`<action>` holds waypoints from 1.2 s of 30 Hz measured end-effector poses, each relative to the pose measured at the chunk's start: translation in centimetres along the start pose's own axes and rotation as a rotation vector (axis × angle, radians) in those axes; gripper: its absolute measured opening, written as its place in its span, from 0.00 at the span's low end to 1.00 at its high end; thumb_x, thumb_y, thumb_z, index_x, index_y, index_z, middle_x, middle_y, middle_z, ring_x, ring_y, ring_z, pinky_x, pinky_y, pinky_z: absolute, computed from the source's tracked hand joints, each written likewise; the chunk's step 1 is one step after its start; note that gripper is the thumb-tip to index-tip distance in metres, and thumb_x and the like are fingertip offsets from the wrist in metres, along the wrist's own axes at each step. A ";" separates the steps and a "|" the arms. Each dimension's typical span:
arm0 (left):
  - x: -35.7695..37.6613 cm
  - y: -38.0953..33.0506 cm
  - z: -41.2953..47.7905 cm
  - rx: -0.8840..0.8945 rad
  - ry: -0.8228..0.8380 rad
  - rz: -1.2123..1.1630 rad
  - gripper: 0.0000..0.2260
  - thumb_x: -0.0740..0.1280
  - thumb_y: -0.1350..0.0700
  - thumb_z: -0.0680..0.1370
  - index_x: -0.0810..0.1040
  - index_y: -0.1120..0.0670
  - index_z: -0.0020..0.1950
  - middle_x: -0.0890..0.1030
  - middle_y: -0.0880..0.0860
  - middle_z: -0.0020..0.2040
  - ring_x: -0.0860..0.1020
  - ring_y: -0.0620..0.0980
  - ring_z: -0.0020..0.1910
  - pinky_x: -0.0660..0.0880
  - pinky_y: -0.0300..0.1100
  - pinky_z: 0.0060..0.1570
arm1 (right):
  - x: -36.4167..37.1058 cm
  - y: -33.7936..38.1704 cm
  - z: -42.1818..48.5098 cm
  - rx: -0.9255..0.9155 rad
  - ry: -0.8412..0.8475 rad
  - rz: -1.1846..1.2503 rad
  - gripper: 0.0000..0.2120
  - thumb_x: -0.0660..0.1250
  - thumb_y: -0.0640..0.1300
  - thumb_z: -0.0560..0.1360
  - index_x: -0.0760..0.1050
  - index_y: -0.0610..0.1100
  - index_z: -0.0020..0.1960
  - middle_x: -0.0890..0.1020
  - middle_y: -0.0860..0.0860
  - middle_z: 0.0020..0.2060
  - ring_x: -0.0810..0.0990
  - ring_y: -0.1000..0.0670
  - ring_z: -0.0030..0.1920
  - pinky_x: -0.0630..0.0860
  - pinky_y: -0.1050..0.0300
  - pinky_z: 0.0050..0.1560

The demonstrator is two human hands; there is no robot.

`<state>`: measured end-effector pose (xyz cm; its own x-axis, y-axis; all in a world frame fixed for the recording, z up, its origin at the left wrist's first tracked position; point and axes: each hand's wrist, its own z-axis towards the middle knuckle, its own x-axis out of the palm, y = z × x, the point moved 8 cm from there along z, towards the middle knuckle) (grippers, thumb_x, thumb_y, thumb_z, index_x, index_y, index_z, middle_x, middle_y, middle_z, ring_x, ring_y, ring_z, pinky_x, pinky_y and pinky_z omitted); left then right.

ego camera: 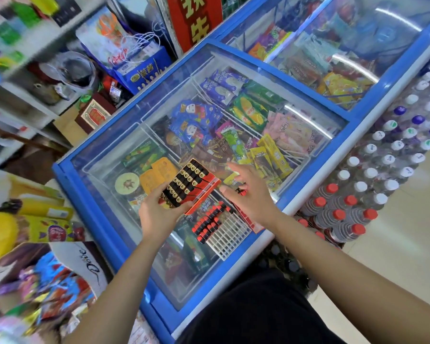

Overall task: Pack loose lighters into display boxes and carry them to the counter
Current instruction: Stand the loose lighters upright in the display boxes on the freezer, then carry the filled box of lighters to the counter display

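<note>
While I watch the head view, both of my hands hang over the glass lid of the freezer:
Left hand: my left hand [159, 209] is clamped on a red cardboard display box [190, 186], thumb over its near edge, fingers underneath
Display box: I see it tilted above the glass, packed with rows of black lighters with brass-coloured tops [186, 182]
Right hand: my right hand [246, 192] is just beside the box's right end, fingers spread apart; something small, red and black [241, 191] sits by its thumb, and I cannot tell whether it is pinched
Second tray: a white plastic grid tray [230, 234] lies flat on the lid below my hands, its left cells filled with red-and-black lighters [210, 223], the right cells bare
Red card: a red piece [248, 219] lies against the tray's far side, partly under my right wrist
Freezer: blue-framed chest freezer with sliding glass lid [104, 214], wrapped ice creams inside
Bottles: capped plastic bottles [353, 207] stacked right of the freezer
</note>
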<state>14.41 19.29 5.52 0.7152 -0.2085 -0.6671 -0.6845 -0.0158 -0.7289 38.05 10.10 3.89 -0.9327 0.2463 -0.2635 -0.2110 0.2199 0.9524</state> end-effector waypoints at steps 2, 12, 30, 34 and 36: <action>-1.3 -0.1 -1.3 -0.012 -0.036 -0.079 0.34 0.84 0.47 0.63 0.78 0.44 0.67 0.81 0.43 0.61 0.79 0.45 0.61 0.75 0.51 0.66 | 1.4 1.6 0.9 0.019 0.069 0.101 0.31 0.70 0.61 0.73 0.66 0.59 0.74 0.70 0.57 0.67 0.74 0.55 0.66 0.75 0.46 0.66; -3.9 0.6 -7.2 -0.103 -0.045 -0.105 0.33 0.85 0.47 0.60 0.80 0.40 0.64 0.83 0.39 0.59 0.81 0.35 0.55 0.78 0.38 0.59 | 5.7 3.6 0.6 0.178 0.342 0.256 0.15 0.72 0.54 0.75 0.77 0.59 0.61 0.83 0.57 0.54 0.85 0.53 0.52 0.81 0.44 0.58; -3.8 6.1 -15.1 -0.422 -0.008 -0.864 0.30 0.70 0.45 0.77 0.67 0.47 0.78 0.78 0.55 0.69 0.79 0.58 0.66 0.74 0.62 0.65 | 12.0 1.9 -4.2 0.519 0.486 0.666 0.11 0.64 0.43 0.80 0.81 0.46 0.59 0.85 0.44 0.53 0.83 0.41 0.55 0.79 0.37 0.60; -4.7 7.6 -18.1 -0.455 -0.105 -0.931 0.27 0.71 0.49 0.76 0.71 0.48 0.74 0.83 0.57 0.62 0.82 0.58 0.61 0.76 0.62 0.63 | 13.8 1.7 -6.4 0.540 0.592 0.615 0.15 0.66 0.49 0.79 0.79 0.47 0.64 0.82 0.42 0.60 0.80 0.40 0.59 0.73 0.33 0.66; -5.3 8.6 -20.1 -0.459 -0.160 -0.940 0.24 0.71 0.48 0.74 0.73 0.45 0.70 0.85 0.55 0.58 0.83 0.56 0.58 0.79 0.59 0.61 | 14.9 1.6 -8.0 0.569 0.661 0.586 0.17 0.68 0.51 0.78 0.79 0.47 0.64 0.81 0.41 0.60 0.80 0.39 0.60 0.72 0.32 0.67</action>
<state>1.90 0.62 5.92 0.9726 0.2108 0.0983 0.1905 -0.4790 -0.8569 21.45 6.54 2.75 -0.8547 -0.0686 0.5145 0.3339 0.6862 0.6462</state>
